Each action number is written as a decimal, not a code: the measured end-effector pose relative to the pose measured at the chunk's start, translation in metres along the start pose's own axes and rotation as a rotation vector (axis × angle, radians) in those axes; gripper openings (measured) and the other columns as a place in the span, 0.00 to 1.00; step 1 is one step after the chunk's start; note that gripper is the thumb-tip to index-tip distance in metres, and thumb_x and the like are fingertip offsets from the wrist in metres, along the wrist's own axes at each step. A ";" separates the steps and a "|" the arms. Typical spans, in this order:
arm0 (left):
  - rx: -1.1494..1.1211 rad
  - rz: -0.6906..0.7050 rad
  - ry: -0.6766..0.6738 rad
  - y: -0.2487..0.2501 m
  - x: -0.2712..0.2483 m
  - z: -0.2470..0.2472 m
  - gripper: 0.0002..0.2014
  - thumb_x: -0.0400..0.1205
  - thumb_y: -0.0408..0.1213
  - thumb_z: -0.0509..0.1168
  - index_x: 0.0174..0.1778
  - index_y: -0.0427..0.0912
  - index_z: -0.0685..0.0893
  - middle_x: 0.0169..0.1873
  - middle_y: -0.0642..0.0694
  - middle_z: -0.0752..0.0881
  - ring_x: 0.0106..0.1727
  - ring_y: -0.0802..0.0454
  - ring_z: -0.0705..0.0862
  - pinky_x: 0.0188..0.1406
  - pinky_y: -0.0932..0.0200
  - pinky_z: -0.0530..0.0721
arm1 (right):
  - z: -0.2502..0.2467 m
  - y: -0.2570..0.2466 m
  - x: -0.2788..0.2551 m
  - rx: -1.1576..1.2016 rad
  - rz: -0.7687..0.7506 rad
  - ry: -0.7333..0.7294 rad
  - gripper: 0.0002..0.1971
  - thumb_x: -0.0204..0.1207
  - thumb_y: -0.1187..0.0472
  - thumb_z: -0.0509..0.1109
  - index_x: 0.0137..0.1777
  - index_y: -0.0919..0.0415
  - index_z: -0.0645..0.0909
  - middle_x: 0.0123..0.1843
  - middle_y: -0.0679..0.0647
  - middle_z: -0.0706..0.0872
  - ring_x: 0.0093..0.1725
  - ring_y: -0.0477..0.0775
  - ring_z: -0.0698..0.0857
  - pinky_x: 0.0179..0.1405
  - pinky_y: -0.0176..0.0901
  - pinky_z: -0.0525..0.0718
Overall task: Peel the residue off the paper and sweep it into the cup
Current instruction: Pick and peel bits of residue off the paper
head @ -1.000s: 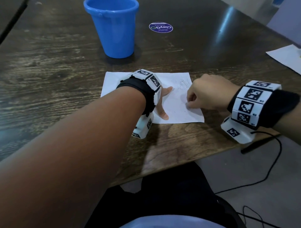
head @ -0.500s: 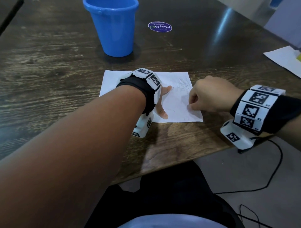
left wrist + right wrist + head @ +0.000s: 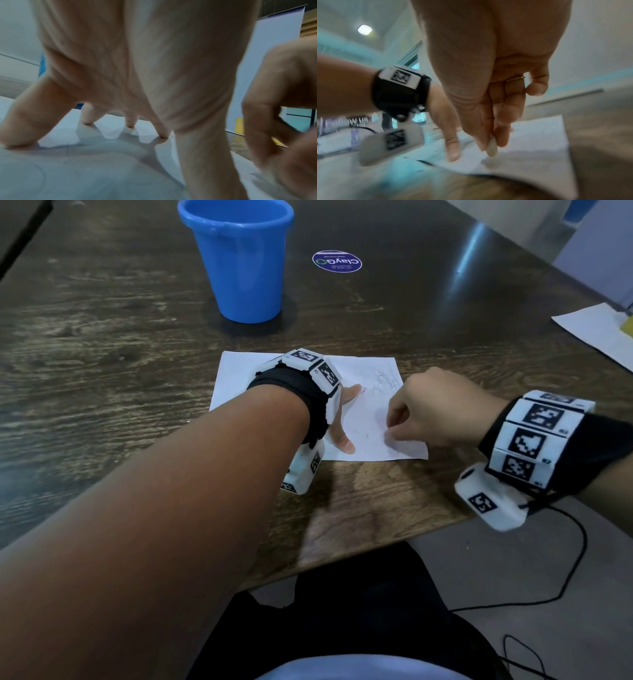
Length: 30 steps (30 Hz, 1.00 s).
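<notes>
While the left hand (image 3: 342,419) stays spread flat on the paper (image 3: 373,378), pinning it to the bench (image 3: 102,344), the right hand (image 3: 442,409) has slid nearer the sheet's near edge; its grip pinches a small white eraser (image 3: 491,147) on the paper; rubbing continues, so sweeping into the cup (image 3: 239,261), well beyond, waits.

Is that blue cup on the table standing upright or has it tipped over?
Upright. The blue cup stands on its narrow base on the table, open mouth up, beyond the paper. Its inside is not visible.
</notes>
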<state>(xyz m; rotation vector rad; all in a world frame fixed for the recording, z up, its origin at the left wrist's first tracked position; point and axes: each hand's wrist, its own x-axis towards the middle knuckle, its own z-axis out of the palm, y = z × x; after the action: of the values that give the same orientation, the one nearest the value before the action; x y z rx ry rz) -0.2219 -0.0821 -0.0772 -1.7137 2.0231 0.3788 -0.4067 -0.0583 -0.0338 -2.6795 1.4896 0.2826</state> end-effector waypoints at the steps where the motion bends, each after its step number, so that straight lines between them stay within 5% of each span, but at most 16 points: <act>1: -0.012 0.004 -0.007 0.000 -0.001 0.000 0.66 0.62 0.74 0.75 0.86 0.66 0.36 0.89 0.40 0.50 0.86 0.31 0.57 0.78 0.32 0.63 | 0.001 -0.005 -0.003 0.071 -0.020 -0.012 0.06 0.68 0.47 0.79 0.39 0.47 0.91 0.33 0.41 0.89 0.39 0.46 0.86 0.42 0.48 0.87; 5: -0.021 0.006 -0.009 0.000 0.001 0.000 0.66 0.63 0.73 0.76 0.87 0.66 0.36 0.88 0.41 0.54 0.84 0.33 0.61 0.76 0.35 0.66 | 0.001 0.000 -0.004 0.080 -0.008 -0.089 0.06 0.68 0.48 0.80 0.37 0.48 0.91 0.34 0.41 0.89 0.40 0.44 0.85 0.44 0.50 0.88; 11: 0.002 0.005 0.019 0.000 0.004 0.002 0.67 0.60 0.76 0.74 0.86 0.67 0.36 0.88 0.39 0.53 0.85 0.31 0.59 0.77 0.31 0.64 | -0.006 0.007 0.003 -0.231 0.027 -0.020 0.08 0.73 0.49 0.74 0.37 0.51 0.87 0.33 0.46 0.85 0.37 0.55 0.84 0.34 0.43 0.81; 16: -0.025 0.010 -0.007 -0.001 0.003 0.002 0.67 0.60 0.76 0.75 0.86 0.67 0.36 0.88 0.41 0.57 0.84 0.33 0.62 0.75 0.34 0.66 | 0.004 0.001 -0.005 0.009 -0.010 -0.052 0.05 0.68 0.48 0.77 0.38 0.47 0.89 0.34 0.41 0.88 0.41 0.49 0.86 0.41 0.47 0.86; 23: -0.013 0.015 0.018 -0.001 0.002 0.003 0.66 0.63 0.74 0.75 0.87 0.65 0.36 0.89 0.40 0.50 0.86 0.32 0.58 0.79 0.32 0.62 | -0.003 0.002 -0.006 -0.153 0.015 -0.012 0.05 0.71 0.49 0.75 0.39 0.48 0.88 0.35 0.44 0.85 0.39 0.53 0.84 0.32 0.42 0.76; 27: -0.067 0.039 0.010 0.000 -0.002 0.004 0.63 0.68 0.69 0.76 0.88 0.62 0.37 0.89 0.42 0.47 0.87 0.35 0.53 0.81 0.35 0.58 | 0.012 -0.019 -0.015 0.042 -0.106 0.020 0.08 0.71 0.44 0.75 0.44 0.45 0.89 0.38 0.42 0.89 0.43 0.50 0.86 0.43 0.46 0.85; 30: -0.052 0.025 0.005 -0.001 -0.001 0.003 0.65 0.65 0.72 0.76 0.87 0.65 0.37 0.89 0.42 0.51 0.86 0.34 0.57 0.79 0.34 0.62 | 0.013 -0.011 -0.016 0.050 -0.024 0.007 0.07 0.70 0.46 0.76 0.42 0.46 0.88 0.38 0.42 0.89 0.43 0.52 0.86 0.41 0.46 0.84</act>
<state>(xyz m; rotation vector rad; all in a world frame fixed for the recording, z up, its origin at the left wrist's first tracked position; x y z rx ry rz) -0.2205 -0.0799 -0.0792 -1.7234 2.0568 0.4395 -0.4071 -0.0375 -0.0440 -2.6600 1.4454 0.2311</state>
